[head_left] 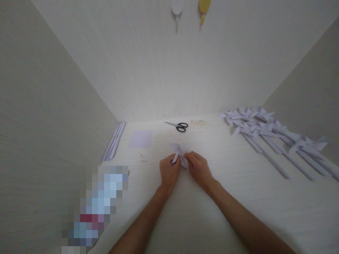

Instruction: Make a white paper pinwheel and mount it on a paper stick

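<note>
Between my two hands, over the middle of the white surface, is a pale lilac paper pinwheel (174,145) with curved blades. My left hand (169,171) is closed on its left side, fingers pinching the paper. My right hand (199,167) pinches the pinwheel from the right, thumb and fingertips together near its centre. Whether a small pin or scrap lies in those fingertips is hidden. Left of my hands lie small whitish pieces (143,161), too small to name. Beyond them a flat square of lilac paper (141,139) rests on the surface.
Black-handled scissors (181,127) lie near the back wall, beside a small pile of tiny tan pieces (197,122). Rolled paper sticks (114,141) lie at the left wall. Several finished pinwheels on sticks (265,130) are heaped at right. A pixelated object (103,197) lies front left.
</note>
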### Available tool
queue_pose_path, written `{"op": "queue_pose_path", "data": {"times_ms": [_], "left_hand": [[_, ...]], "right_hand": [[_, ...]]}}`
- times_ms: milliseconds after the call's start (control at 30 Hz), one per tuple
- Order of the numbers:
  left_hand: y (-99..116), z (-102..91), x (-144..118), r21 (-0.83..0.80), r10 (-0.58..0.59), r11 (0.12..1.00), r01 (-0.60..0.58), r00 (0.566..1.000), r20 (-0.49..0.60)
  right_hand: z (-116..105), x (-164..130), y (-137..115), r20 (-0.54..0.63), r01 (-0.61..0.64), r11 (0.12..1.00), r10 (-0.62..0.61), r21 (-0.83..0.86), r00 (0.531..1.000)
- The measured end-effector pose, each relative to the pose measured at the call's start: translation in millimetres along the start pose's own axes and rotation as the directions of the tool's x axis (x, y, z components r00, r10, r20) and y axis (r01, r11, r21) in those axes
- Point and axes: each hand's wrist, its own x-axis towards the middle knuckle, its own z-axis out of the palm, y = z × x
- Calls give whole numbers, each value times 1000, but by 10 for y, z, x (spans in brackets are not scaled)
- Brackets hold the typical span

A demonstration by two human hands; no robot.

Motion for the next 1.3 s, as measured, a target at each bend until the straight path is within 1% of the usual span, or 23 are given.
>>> {"op": "queue_pose_path", "data": {"times_ms": [233, 400, 500, 667, 867, 967, 1133, 1300], "left_hand": [[-30, 7, 1, 69, 58, 996, -59, 998, 20], [-37, 4, 1, 88, 62, 994, -63, 998, 16], [-44, 4, -6, 92, 89, 992, -91, 996, 18], [-66, 15, -6, 128, 110, 985, -112, 994, 22], [-55, 14, -5, 176, 126, 975, -133, 991, 50], [-51, 7, -8, 193, 129, 972, -137, 990, 54], [-57, 8, -7, 190, 140, 970, -149, 988, 58], [-48, 6, -10, 215, 129, 967, -137, 990, 52]], "right_hand": [[7, -16, 17, -58, 27, 996, -23, 82, 998], [15, -24, 38, 2, -37, 995, 37, 96, 999], [17, -25, 39, 29, -44, 995, 42, 86, 999], [5, -14, 25, 38, -23, 999, 21, 47, 999], [-5, -20, 32, 13, -15, 1000, 15, 19, 1000], [-1, -22, 45, 23, -4, 1000, 5, -28, 1000], [-1, -21, 40, 79, 3, 988, 10, -152, 997], [-12, -21, 15, 151, 1, 986, 24, -168, 988]]}}
